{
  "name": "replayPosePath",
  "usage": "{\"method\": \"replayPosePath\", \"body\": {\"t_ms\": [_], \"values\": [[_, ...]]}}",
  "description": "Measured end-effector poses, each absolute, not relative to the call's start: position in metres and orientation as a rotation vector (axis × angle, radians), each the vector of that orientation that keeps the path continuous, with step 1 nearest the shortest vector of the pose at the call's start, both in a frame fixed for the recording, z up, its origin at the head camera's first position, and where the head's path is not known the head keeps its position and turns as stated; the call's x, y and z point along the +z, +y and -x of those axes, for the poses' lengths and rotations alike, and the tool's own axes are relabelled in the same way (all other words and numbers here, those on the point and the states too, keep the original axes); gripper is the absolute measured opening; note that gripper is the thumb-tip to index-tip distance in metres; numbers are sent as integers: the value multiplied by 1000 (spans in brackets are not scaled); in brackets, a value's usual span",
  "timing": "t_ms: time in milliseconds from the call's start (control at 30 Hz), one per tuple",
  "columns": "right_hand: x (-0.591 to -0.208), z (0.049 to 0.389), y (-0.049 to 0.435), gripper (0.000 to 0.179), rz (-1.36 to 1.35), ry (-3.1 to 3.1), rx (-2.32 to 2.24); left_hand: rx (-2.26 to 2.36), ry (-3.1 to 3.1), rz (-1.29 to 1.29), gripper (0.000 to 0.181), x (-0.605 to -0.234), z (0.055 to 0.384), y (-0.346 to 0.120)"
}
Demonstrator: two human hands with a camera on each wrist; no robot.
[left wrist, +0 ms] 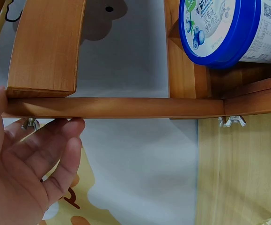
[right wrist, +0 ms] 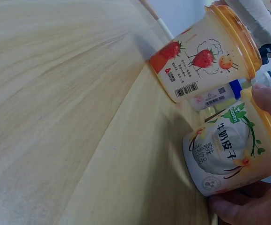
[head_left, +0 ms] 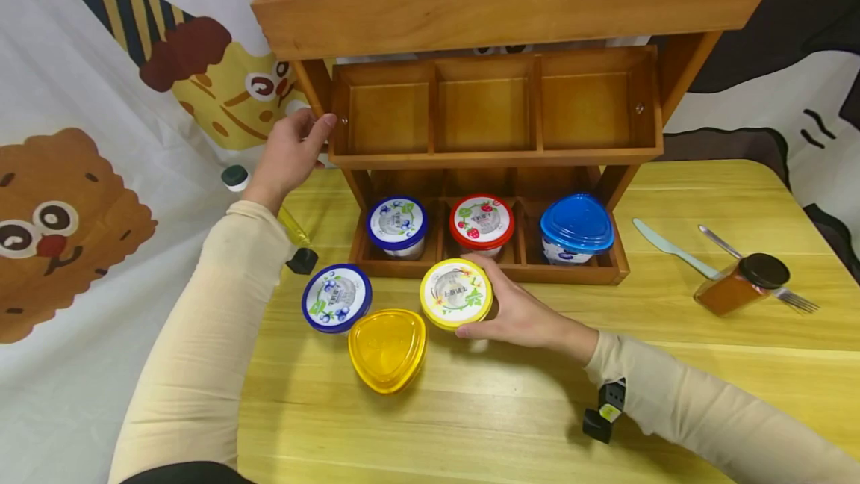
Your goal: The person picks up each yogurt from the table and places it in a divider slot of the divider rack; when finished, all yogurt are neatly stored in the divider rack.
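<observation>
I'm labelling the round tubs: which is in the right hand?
The round tub with the yellow-rimmed lid; the others have a red-rimmed lid or blue-rimmed lids.

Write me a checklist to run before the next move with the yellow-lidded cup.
1. Grip on the yellow-lidded cup: ok, the right hand holds it between thumb and fingers.
2. Lid on that cup: ok, it is on.
3. Hand on the wooden rack: ok, the left hand holds its left side.
4. Free compartment in the bottom tier: not ok, lidded cups stand in all three.
5. Wing nuts tight: cannot tell from the pictures.
</observation>
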State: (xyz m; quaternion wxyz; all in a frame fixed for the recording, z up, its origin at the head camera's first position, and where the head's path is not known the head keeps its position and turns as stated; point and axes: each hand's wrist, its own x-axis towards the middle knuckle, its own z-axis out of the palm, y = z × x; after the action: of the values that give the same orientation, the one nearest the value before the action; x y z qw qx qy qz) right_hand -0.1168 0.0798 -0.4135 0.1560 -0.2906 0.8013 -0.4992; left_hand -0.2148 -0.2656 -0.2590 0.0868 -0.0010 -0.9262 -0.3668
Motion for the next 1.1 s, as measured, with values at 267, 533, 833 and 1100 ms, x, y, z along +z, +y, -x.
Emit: {"method": "replayPosePath", "body": {"t_ms": [267,533,833,1100], "values": [[-403,112,87,103,836,2338,-1438,-1095,-2767,-3,57,-259,214,-266],[-384,107,100,103,864,2350,-1483,-1097,-2765,-1,57,-259,214,-266],[-358,101,116,105,910,2393,-1509,-1109,-2764,0,59,-260,214,-268],[-322,102,132,111,918,2412,-1594,-1082,-2750,19,57,-260,214,-267]]}}
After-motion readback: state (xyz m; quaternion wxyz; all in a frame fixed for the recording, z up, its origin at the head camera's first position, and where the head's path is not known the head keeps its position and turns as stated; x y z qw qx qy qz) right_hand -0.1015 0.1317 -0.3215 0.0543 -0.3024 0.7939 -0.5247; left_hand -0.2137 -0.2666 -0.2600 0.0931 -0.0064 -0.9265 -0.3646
